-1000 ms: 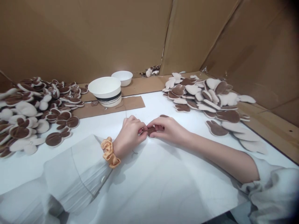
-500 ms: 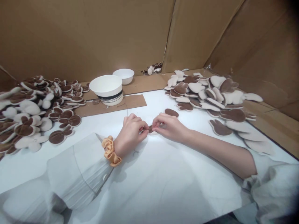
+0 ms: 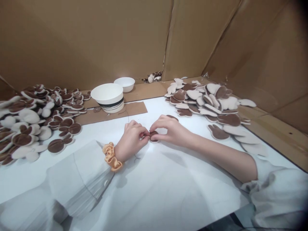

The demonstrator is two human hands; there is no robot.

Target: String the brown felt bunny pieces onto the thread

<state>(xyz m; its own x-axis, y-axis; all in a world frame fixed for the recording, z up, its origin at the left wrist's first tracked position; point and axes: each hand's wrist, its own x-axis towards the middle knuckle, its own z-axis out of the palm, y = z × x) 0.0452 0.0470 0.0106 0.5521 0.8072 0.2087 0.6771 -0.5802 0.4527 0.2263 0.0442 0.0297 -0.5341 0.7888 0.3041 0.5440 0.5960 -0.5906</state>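
Note:
My left hand [image 3: 132, 138], with a yellow scrunchie [image 3: 112, 157] at the wrist, is closed in a pinch at the left edge of a small brown plush piece [image 3: 154, 136]. The thumb and fingertips of my right hand [image 3: 172, 129] grip the same piece from the right, bent round it. Most of this piece is hidden by my fingers. A curl of dark thread [image 3: 137, 158] hangs below my left hand. Behind my right hand lies a flat brown plush piece [image 3: 172, 117], partly covered.
Brown and white bunny-shaped plush pieces are heaped at the left [image 3: 29, 117], with flatter ones piled at the right [image 3: 204, 99]. A white bowl with a black band [image 3: 108, 93] stands by a smaller white bowl [image 3: 126, 84]. Cardboard walls [image 3: 96, 38] enclose the white table [image 3: 168, 186].
The view has shifted slightly, so things sit a little further left. My right fingers have opened wider around the piece, and more of its brown face shows.

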